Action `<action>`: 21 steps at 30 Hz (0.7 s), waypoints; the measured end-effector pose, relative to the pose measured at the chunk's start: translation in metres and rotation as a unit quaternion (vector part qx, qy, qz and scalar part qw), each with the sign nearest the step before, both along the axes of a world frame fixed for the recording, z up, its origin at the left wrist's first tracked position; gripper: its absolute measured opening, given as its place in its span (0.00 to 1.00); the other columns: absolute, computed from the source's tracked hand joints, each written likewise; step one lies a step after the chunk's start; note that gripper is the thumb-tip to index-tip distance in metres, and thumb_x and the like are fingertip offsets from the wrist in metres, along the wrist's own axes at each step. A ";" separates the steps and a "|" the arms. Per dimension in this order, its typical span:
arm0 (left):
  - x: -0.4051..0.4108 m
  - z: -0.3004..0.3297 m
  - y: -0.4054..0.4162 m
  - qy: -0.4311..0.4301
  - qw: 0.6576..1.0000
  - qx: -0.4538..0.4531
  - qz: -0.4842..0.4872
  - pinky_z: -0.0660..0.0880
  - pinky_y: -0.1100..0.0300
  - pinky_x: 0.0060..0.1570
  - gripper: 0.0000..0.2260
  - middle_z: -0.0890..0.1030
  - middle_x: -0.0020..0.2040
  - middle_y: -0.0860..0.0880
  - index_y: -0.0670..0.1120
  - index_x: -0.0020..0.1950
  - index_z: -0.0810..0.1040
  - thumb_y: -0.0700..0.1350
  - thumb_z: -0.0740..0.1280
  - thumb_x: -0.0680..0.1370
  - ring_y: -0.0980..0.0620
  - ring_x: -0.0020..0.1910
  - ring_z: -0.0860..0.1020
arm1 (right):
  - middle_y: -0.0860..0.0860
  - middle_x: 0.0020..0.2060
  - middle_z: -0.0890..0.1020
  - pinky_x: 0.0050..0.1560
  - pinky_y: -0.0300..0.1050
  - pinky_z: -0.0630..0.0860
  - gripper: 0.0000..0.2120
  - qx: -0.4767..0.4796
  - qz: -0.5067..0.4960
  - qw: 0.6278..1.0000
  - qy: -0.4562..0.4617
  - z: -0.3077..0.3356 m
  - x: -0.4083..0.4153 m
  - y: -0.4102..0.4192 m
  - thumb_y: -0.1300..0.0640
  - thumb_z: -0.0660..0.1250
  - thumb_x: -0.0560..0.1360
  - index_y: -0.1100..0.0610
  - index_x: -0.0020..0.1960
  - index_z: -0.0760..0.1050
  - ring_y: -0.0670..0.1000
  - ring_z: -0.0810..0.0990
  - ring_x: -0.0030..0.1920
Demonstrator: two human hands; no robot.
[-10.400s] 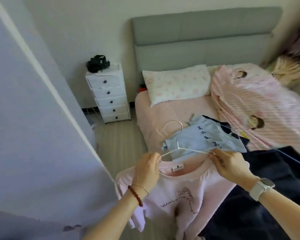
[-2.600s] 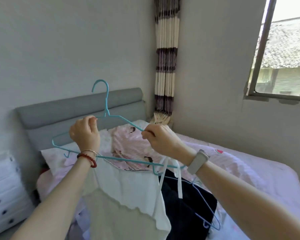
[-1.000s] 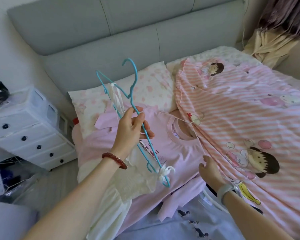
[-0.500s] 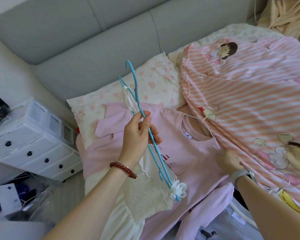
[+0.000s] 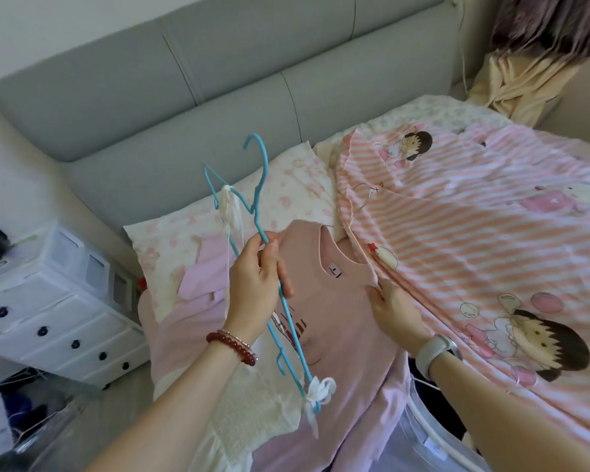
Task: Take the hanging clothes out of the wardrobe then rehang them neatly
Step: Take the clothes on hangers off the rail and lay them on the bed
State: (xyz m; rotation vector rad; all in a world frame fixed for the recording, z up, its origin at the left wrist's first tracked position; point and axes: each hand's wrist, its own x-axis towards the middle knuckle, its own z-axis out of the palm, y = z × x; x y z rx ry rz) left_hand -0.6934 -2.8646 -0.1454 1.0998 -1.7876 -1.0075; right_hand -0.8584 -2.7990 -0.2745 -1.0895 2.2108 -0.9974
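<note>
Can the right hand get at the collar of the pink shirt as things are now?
Probably yes. The right hand rests open on the pink shirt, and nothing covers the collar just beyond its fingertips.

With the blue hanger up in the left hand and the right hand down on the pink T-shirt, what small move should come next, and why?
Probably the right hand closes on the pink T-shirt near its collar and lifts it. It rests flat at the shirt's edge beside the striped quilt, gripping nothing, while the left hand holds the blue hanger with the cream top tied on.
</note>
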 end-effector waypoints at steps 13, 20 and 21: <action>-0.045 0.103 0.004 0.043 0.998 -0.046 -0.002 0.68 0.66 0.21 0.09 0.67 0.30 0.47 0.42 0.50 0.71 0.42 0.52 0.82 0.58 0.17 0.68 | 0.58 0.36 0.77 0.37 0.48 0.64 0.14 -0.053 -0.048 0.994 0.079 0.143 -0.046 0.052 0.53 0.57 0.79 0.60 0.38 0.67 0.62 0.76 0.44; -0.075 0.122 0.005 0.045 0.998 -0.038 -0.017 0.69 0.62 0.25 0.14 0.70 0.28 0.48 0.44 0.37 0.67 0.44 0.53 0.82 0.54 0.18 0.71 | 0.53 0.27 0.69 0.34 0.49 0.57 0.18 -0.117 -0.164 0.971 0.131 0.230 -0.134 0.097 0.59 0.58 0.78 0.59 0.30 0.60 0.57 0.69 0.35; -0.083 0.120 0.009 0.036 0.999 -0.029 -0.023 0.70 0.62 0.26 0.15 0.71 0.27 0.47 0.44 0.36 0.67 0.43 0.53 0.82 0.54 0.18 0.71 | 0.56 0.29 0.71 0.35 0.49 0.59 0.17 -0.134 -0.190 0.963 0.136 0.243 -0.146 0.106 0.60 0.57 0.78 0.60 0.31 0.61 0.58 0.69 0.37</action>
